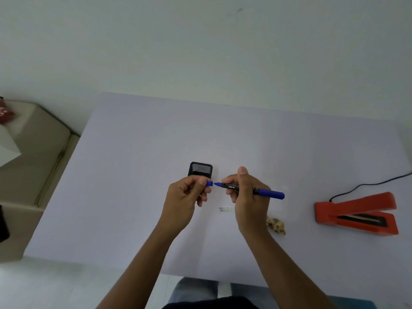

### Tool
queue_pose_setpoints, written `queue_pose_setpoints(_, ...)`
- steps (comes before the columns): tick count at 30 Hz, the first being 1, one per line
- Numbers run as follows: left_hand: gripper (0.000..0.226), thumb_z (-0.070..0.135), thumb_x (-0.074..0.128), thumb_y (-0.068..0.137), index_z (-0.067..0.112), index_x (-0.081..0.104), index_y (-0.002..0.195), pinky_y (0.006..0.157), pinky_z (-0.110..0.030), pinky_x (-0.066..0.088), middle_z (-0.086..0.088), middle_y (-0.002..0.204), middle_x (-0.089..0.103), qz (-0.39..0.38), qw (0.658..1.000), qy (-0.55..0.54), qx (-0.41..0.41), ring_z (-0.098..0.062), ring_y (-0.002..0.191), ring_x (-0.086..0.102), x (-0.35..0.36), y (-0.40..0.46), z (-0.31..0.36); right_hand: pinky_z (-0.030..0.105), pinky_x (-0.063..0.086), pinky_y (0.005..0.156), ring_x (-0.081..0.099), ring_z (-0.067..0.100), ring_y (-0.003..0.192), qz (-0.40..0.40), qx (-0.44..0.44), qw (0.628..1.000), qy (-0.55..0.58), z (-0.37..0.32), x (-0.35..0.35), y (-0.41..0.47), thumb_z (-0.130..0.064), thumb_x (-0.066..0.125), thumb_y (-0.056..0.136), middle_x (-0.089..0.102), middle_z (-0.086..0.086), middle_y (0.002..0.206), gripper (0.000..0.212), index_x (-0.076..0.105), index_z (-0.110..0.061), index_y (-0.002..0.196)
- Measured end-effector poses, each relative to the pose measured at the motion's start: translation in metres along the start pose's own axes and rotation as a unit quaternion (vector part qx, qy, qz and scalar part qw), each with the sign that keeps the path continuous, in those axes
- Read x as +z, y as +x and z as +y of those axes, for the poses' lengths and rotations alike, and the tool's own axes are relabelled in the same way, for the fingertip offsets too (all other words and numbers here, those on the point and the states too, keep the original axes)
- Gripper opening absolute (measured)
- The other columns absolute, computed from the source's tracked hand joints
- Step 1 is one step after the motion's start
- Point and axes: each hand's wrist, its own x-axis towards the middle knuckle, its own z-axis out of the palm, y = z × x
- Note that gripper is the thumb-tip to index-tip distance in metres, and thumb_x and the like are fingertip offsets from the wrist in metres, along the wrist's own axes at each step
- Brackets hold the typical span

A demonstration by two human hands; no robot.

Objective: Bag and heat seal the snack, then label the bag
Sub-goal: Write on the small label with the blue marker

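My right hand (244,195) grips a black marker with blue ends (263,192), its blue tip bared and pointing left. My left hand (189,196) pinches the small blue cap (209,183) just left of that tip, a small gap between them. Below the hands a small white label (224,209) lies flat on the table. A clear bag with the speckled brown snack (276,225) inside lies to the right of my right wrist, partly hidden by it. The orange heat sealer (356,214) sits at the right, its jaw raised.
A black mesh pen holder (200,169) stands just behind my left hand. The sealer's black cord (367,185) runs off to the right edge. The white table (133,175) meets a beige cabinet (33,152) on the left, with a red packet (5,113) on it.
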Motion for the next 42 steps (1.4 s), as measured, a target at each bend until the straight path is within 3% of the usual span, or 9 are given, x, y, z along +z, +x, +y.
queue_pose_setpoints(4, 0.023, 0.015, 0.05, 0.101, 0.006, 0.071, 0.099, 0.056, -0.023, 0.05, -0.001, 0.074, 0.069, -0.02, 1.0, 0.005, 0.005, -0.013, 0.062, 0.058, 0.006, -0.002, 0.002, 0.019, 0.048, 0.052, 0.059, 0.009, 0.051, -0.005, 0.012, 1.0, -0.002, 0.002, 0.002, -0.001, -0.033, 0.048, 0.098, 0.066, 0.001, 0.057, 0.042, 0.073, -0.016, 0.069)
queue_pose_setpoints(10, 0.031, 0.022, 0.048, 0.102, 0.005, 0.069, 0.086, 0.055, -0.027, 0.043, -0.009, 0.069, 0.063, -0.02, 0.999, 0.027, 0.023, -0.016, 0.059, 0.049, 0.013, -0.001, 0.01, 0.018, 0.042, 0.045, 0.051, 0.01, 0.045, 0.003, 0.028, 0.998, 0.063, -0.001, 0.008, 0.001, -0.01, 0.047, 0.101, 0.057, 0.003, 0.05, 0.04, 0.065, 0.004, 0.069)
queue_pose_setpoints(18, 0.037, 0.021, 0.047, 0.104, 0.0, 0.066, 0.08, 0.053, -0.021, 0.036, -0.007, 0.065, 0.054, -0.019, 1.0, 0.003, 0.015, -0.012, 0.056, 0.042, 0.008, 0.012, 0.014, 0.024, 0.041, 0.042, 0.048, 0.02, 0.041, -0.021, 0.041, 0.996, 0.077, 0.008, 0.024, 0.015, -0.011, 0.045, 0.098, 0.057, 0.012, 0.05, 0.036, 0.062, 0.002, 0.068)
queue_pose_setpoints(23, 0.042, 0.027, 0.051, 0.102, -0.001, 0.065, 0.074, 0.053, -0.024, 0.04, -0.006, 0.061, 0.057, 0.075, 0.995, 0.061, 0.011, -0.009, 0.05, 0.046, -0.013, 0.044, 0.0, 0.021, 0.04, 0.047, 0.047, 0.018, 0.053, -0.132, 0.079, 0.985, 0.074, 0.037, 0.035, 0.041, -0.029, 0.058, 0.1, 0.061, 0.026, 0.07, 0.033, 0.069, 0.0, 0.091)
queue_pose_setpoints(28, 0.041, 0.033, 0.051, 0.102, 0.004, 0.067, 0.077, 0.059, -0.029, 0.046, -0.006, 0.065, 0.063, 0.186, 0.948, 0.257, 0.018, -0.02, 0.058, 0.055, -0.051, 0.087, -0.033, 0.026, 0.04, 0.054, 0.047, 0.013, 0.06, -0.045, 0.169, 0.985, -0.012, 0.092, 0.031, 0.056, -0.049, 0.05, 0.1, 0.068, 0.002, 0.077, 0.042, 0.068, -0.013, 0.096)
queue_pose_setpoints(31, 0.042, 0.032, 0.052, 0.101, -0.001, 0.061, 0.077, 0.065, -0.05, 0.052, -0.017, 0.071, 0.064, 0.168, 0.91, 0.378, 0.007, -0.037, 0.068, 0.06, -0.068, 0.11, -0.059, 0.02, 0.044, 0.064, 0.056, 0.013, 0.071, -0.032, 0.165, 0.978, -0.123, 0.12, 0.025, 0.055, -0.041, 0.054, 0.1, 0.068, 0.001, 0.086, 0.026, 0.063, -0.017, 0.094)
queue_pose_setpoints(37, 0.01, 0.008, 0.059, 0.096, 0.009, 0.068, 0.091, 0.06, -0.04, 0.044, -0.006, 0.07, 0.049, 0.008, 0.845, 0.534, -0.008, -0.035, 0.07, 0.054, -0.053, 0.135, -0.075, 0.019, 0.046, 0.061, 0.059, 0.011, 0.073, -0.073, 0.201, 0.956, -0.199, 0.152, 0.03, 0.053, -0.029, 0.06, 0.097, 0.061, -0.005, 0.086, 0.019, 0.061, -0.014, 0.109)
queue_pose_setpoints(40, 0.046, 0.035, 0.061, 0.095, 0.014, 0.044, 0.057, 0.049, -0.032, 0.03, -0.004, 0.059, 0.042, -0.024, 0.856, 0.514, -0.038, -0.026, 0.058, 0.038, -0.044, 0.144, -0.084, 0.014, 0.042, 0.062, 0.059, 0.007, 0.076, -0.089, 0.2, 0.952, -0.212, 0.161, 0.035, 0.054, -0.026, 0.061, 0.096, 0.063, -0.002, 0.089, 0.021, 0.062, -0.013, 0.113)
queue_pose_setpoints(42, 0.052, 0.046, 0.057, 0.095, 0.012, 0.044, 0.058, 0.05, -0.033, 0.032, -0.005, 0.059, 0.047, 0.005, 0.877, 0.477, -0.053, -0.026, 0.057, 0.042, -0.039, 0.147, -0.092, 0.015, 0.043, 0.064, 0.061, 0.013, 0.079, -0.089, 0.198, 0.951, -0.218, 0.166, 0.036, 0.054, -0.024, 0.061, 0.096, 0.065, 0.0, 0.091, 0.021, 0.063, -0.012, 0.114)
